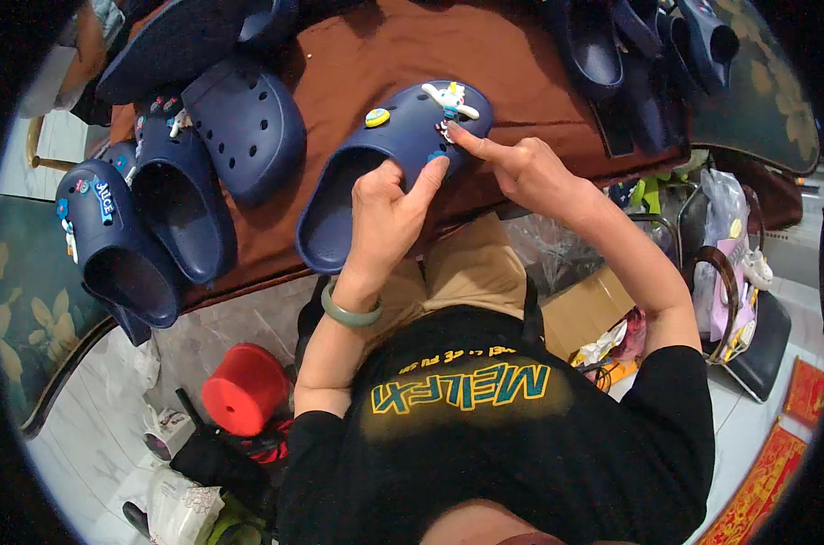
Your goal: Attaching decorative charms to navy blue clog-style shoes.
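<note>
Head view: both hands (384, 218) (521, 168) apparently grip clog (384, 145).

left hand (384, 218) gripping navy clog (389, 163), right hand (521, 168) pressing charm (450, 98)

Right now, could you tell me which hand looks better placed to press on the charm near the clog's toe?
Probably the right hand: its fingertip already rests beside the white charm on the navy clog. The left hand grips the clog's upper, steadying it against the brown table.
</note>
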The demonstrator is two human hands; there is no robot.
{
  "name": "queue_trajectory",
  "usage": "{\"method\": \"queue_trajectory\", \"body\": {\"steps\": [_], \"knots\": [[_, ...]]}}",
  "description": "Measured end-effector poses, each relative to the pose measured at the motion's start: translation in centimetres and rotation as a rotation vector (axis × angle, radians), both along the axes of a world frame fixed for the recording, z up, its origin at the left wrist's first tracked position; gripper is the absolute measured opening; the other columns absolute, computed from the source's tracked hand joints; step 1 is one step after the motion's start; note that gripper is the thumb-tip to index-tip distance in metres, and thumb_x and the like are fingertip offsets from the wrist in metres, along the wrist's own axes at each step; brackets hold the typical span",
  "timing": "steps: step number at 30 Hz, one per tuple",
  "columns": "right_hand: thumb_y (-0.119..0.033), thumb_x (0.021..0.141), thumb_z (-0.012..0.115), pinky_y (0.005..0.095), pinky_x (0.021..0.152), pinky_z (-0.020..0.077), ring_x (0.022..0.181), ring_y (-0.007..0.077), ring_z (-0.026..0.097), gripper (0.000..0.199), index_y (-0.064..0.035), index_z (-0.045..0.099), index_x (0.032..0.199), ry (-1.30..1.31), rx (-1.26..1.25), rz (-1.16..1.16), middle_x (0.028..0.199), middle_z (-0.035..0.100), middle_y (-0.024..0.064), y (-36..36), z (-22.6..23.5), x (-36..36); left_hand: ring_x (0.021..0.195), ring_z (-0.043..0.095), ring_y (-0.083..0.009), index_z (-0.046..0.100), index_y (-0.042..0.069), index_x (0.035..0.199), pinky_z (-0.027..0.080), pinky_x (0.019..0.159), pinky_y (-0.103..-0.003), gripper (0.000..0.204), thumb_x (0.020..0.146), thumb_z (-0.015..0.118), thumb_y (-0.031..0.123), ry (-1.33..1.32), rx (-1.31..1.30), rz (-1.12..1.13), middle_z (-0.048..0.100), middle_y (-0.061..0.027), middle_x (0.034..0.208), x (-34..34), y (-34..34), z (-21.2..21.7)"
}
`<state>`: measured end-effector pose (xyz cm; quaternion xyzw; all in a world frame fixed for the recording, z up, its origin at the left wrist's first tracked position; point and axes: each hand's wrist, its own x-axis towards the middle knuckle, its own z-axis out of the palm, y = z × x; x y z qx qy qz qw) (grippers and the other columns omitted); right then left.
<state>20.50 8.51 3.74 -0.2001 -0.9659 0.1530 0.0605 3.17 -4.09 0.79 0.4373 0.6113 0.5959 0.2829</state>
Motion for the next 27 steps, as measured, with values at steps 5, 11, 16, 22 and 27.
{"method": "queue_trajectory", "body": {"steps": [5,11,16,22,27], "knots": [[-0.014,0.092,0.057,0.0372,0.063,0.0547,0.069,0.0308,0.069,0.026,-0.0143,0.069,0.115,0.471,-0.226,-0.067,0.076,0.068,0.0165,-0.6,0.4,-1.0,0.049,0.052,-0.0153,0.065,-0.003,0.075,0.042,0.05,-0.031,0.029,0.085,0.072,0.023,-0.04,0.017,-0.015,0.058,-0.016,0.058,0.6,-0.6,-0.4],[-0.013,0.083,0.073,0.0236,0.074,0.0497,0.08,0.0076,0.061,0.011,-0.0023,0.072,0.086,0.702,-0.807,-0.391,0.083,0.07,0.003,-0.9,0.7,-1.5,0.044,0.049,-0.0209,0.059,-0.003,0.063,0.039,0.046,-0.035,0.038,0.083,0.074,0.025,0.118,-0.002,0.001,0.054,-0.0181,0.055,1.1,-0.5,1.2],[-0.021,0.069,0.086,0.0271,0.08,0.0495,0.089,0.0134,0.058,0.054,0.0001,0.05,0.105,0.441,-0.608,-0.645,0.093,0.057,0.0058,-0.7,-0.4,-1.4,0.044,0.053,-0.0226,0.058,-0.004,0.06,0.04,0.046,-0.036,0.037,0.083,0.074,0.02,0.183,0.075,0.025,0.057,-0.0189,0.056,1.2,-0.9,1.1],[-0.021,0.07,0.082,0.0336,0.101,0.0407,0.117,0.0253,0.052,0.08,0.0064,0.04,0.132,0.288,-0.831,-0.412,0.123,0.054,0.02,1.5,0.7,-1.8,0.042,0.042,-0.0149,0.055,-0.005,0.059,0.034,0.044,-0.034,0.039,0.085,0.073,0.018,0.092,0.067,-0.009,0.049,-0.0116,0.049,1.2,-1.3,0.9],[-0.018,0.07,0.082,0.0328,0.1,0.0393,0.117,0.0256,0.05,0.082,0.0054,0.035,0.134,0.294,-0.87,-0.533,0.122,0.053,0.02,0.6,1.0,-3.0,0.04,0.042,-0.0156,0.05,-0.002,0.052,0.034,0.043,-0.035,0.044,0.084,0.074,0.017,0.17,0.035,-0.026,0.048,-0.0125,0.048,0.9,-1.5,0.9]]}}
